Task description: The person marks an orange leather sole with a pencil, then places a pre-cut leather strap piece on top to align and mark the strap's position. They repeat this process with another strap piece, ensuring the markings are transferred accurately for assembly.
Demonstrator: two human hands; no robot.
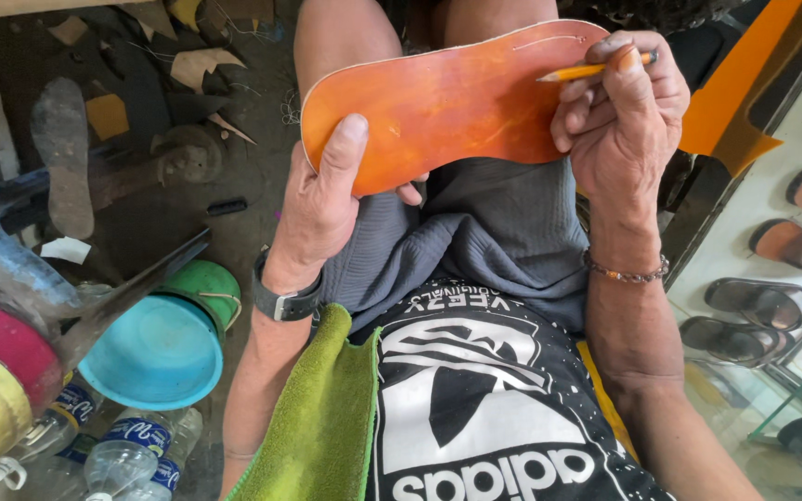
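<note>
Our left hand point(327, 199) gripping the heel end of 1 orange leather sole point(447, 102) above our lap, our right hand point(619, 111) pinching 1 pencil point(591, 70) at its toe edge, green towel point(322, 422) on our left thigh.

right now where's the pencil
In the head view, upper right: the pencil is in the right hand, tip against the far end of the orange sole.

A shoemaker's workshop: leather scraps point(199, 63) litter the dirt floor point(252, 176), and finished sandals point(761, 307) sit in a glass case point(772, 408).
</note>
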